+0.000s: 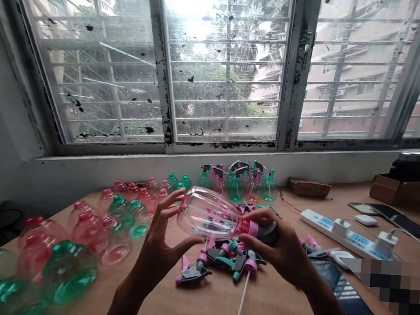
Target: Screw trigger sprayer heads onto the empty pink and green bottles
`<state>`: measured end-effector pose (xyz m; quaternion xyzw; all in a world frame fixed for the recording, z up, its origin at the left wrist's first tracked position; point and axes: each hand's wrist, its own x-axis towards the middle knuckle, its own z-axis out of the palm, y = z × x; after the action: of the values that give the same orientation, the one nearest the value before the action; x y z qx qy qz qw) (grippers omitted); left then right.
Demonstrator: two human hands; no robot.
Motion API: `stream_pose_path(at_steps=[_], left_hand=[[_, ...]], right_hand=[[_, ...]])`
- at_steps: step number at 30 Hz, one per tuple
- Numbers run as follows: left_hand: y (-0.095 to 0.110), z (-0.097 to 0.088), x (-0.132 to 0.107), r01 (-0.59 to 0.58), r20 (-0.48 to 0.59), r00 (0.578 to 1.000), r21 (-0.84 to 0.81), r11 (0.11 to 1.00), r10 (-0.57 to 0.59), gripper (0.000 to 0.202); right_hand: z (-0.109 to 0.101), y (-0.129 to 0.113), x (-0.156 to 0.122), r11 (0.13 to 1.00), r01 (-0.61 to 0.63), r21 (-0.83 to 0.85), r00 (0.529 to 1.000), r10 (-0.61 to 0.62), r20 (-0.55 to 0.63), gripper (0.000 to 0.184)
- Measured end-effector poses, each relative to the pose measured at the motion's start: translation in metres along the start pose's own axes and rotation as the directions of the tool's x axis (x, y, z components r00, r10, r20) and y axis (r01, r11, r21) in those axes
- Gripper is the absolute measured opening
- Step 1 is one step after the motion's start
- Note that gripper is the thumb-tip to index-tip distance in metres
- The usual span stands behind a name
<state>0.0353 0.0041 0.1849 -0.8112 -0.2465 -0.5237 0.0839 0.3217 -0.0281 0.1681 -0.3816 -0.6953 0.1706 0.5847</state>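
Note:
A clear pink spray bottle point(209, 216) lies sideways in the air over the wooden table point(275, 306). My left hand point(161, 243) cups its base with curled fingers. My right hand point(284, 249) is wrapped round the grey and pink trigger head point(264, 231) at the bottle's neck. Below the bottle lies a heap of loose trigger heads point(224, 261) with white dip tubes.
Several empty pink and green bottles point(82, 235) crowd the table's left side. Finished spray bottles point(240, 181) stand by the window sill. A white power strip point(348, 234), a phone point(364, 209) and cardboard boxes point(398, 187) lie at the right.

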Motion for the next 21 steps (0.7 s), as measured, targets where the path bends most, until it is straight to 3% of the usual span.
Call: stream_pose_path(at_steps=[2,8,17,21], left_hand=[[0.0007,-0.0021,-0.0003,0.018,0.024,1.0,-0.027,0.999,-0.017,0.068],[-0.0025,-0.0029,-0.0008,0.079,-0.013,0.997,-0.054,0.995,-0.08,0.034],[-0.0041,0.0005,-0.0007,-0.002,-0.059,0.998,-0.095,0.995,-0.003,0.044],[-0.0015,-0.0015,-0.0011,0.005,-0.026,1.0,-0.068,0.998,-0.007,0.053]], right_hand=[[-0.0004,-0.0014,0.0008,0.999,0.031,-0.04,0.999,-0.032,-0.01,0.023],[0.0023,-0.0043,0.0017,1.0,0.024,-0.003,0.997,-0.023,0.077,0.02],[0.0023,0.0018,-0.0027,0.98,-0.116,0.16,0.992,0.108,0.058,0.037],[0.0015,0.0012,-0.0017,0.988,-0.099,0.118,0.994,0.094,0.049,0.037]])
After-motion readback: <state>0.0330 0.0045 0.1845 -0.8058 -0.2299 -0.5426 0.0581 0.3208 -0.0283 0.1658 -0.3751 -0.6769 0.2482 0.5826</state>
